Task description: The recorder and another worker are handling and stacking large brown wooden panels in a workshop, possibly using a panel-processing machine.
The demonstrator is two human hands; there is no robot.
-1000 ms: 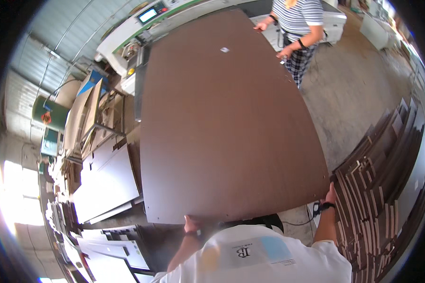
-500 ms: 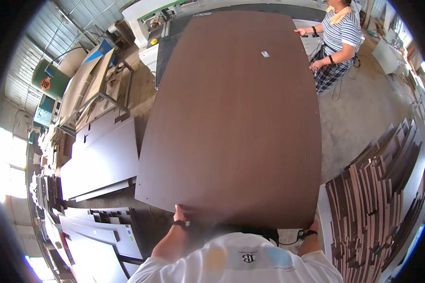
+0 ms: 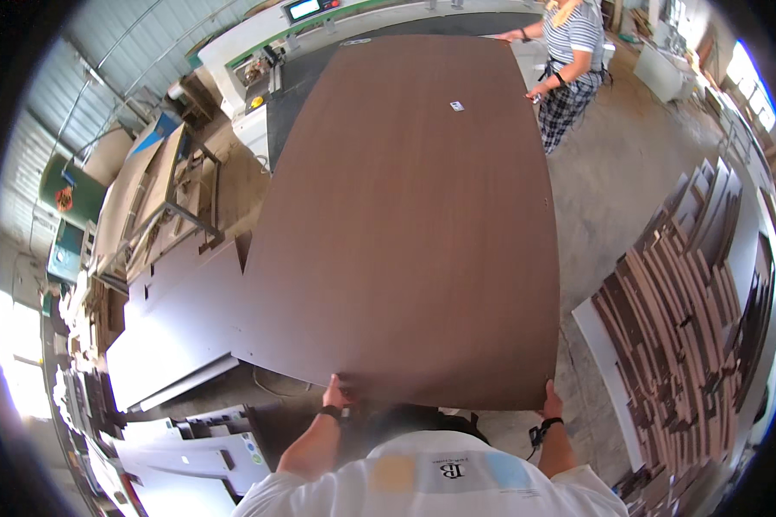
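Note:
A large dark brown wood-grain panel (image 3: 405,224) stretches away from me, its far end over the dark bed of a machine. My left hand (image 3: 335,392) grips the near edge toward its left, thumb on top and fingers hidden underneath. At the near right corner my right hand (image 3: 553,402) holds the same panel, its fingers mostly behind the edge. A small white label (image 3: 457,106) lies on the far part of the surface. On the far right side, a co-worker (image 3: 569,60) in a striped shirt has both hands at the panel's edge.
Behind the panel stands a machine with a screen (image 3: 303,9). Pale boards (image 3: 168,319) lie at left, below a metal-framed table (image 3: 181,207) carrying sheets. More boards (image 3: 190,465) are stacked at near left. Piled brown strips (image 3: 672,327) occupy the floor at right.
The panel's near end has shifted left over the pale boards. My right hand has come further into view at the corner. The view has turned, and the co-worker appears further left.

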